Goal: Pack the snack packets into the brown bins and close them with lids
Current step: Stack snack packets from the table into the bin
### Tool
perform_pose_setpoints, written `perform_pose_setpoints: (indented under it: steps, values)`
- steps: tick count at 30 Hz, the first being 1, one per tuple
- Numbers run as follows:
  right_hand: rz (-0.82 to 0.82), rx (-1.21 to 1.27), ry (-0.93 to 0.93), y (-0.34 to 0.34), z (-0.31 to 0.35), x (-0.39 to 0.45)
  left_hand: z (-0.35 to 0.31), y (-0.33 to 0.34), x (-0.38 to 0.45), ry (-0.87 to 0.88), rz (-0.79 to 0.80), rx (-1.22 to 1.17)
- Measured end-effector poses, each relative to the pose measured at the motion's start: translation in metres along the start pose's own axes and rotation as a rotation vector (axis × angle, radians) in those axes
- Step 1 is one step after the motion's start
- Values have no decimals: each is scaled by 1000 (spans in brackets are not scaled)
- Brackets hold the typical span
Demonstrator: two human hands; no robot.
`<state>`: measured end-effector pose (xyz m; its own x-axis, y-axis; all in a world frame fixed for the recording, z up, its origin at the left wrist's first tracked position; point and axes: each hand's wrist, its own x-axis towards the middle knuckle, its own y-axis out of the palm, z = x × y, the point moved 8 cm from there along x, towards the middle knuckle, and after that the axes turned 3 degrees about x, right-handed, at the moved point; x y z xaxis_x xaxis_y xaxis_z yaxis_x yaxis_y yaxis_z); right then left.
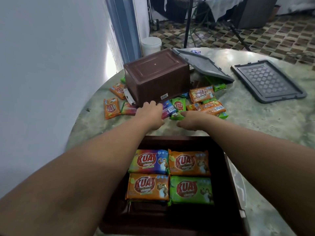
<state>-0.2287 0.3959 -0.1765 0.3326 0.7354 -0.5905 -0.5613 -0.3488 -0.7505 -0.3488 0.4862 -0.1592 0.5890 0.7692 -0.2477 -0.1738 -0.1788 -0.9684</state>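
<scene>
An open brown bin (233, 176) stands at the table's near edge with several snack packets (189, 161) laid flat inside. A second brown bin (156, 75) lies upside down farther back, loose packets (202, 93) scattered around it. My left hand (150, 114) reaches to the foot of that bin and grips a purple-blue packet (167, 109). My right hand (190, 120) lies beside it, fingers curled at the near edge of a green packet (179, 108). One grey lid (202, 64) leans against the overturned bin; another grey lid (267, 80) lies flat at the right.
The round marbled table (255, 126) stands against a white wall on the left. A white bucket (151, 46) is on the floor behind it. Black stand legs and cables cross the patterned floor beyond.
</scene>
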Motion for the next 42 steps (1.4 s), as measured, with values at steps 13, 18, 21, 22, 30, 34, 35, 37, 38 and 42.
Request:
perform_pose_setpoints:
  steps: [13, 18, 21, 22, 30, 34, 35, 37, 38, 42]
  values:
    - [-142, -260, -38, 8, -2, 37, -13, 26, 33, -30, -38, 12]
    - [-365, -264, -78, -7, 4, 23, -10, 36, 27, -61, 119, -38]
    - [-290, -274, -77, 0, 3, 24, -7, 40, 26, -112, 166, -102]
    - [-259, -258, -73, 4, 1, 25, -4, 42, 25, -143, 177, -133]
    - [-56, -235, -47, 19, 1, 32, 21, 49, 20, -264, 248, -316]
    - [-52, -221, -43, 20, 6, 32, 22, 47, 17, -272, 244, -362]
    - [-57, -225, -38, 20, 6, 32, 23, 46, 16, -277, 242, -377]
    - [-47, -233, -17, 22, 6, 32, 26, 43, 13, -281, 248, -413]
    - [-37, -239, -8, 23, 5, 31, 26, 41, 11, -281, 249, -432]
    - [-86, -225, -41, 21, 6, 28, 30, 29, 2, -259, 170, -453]
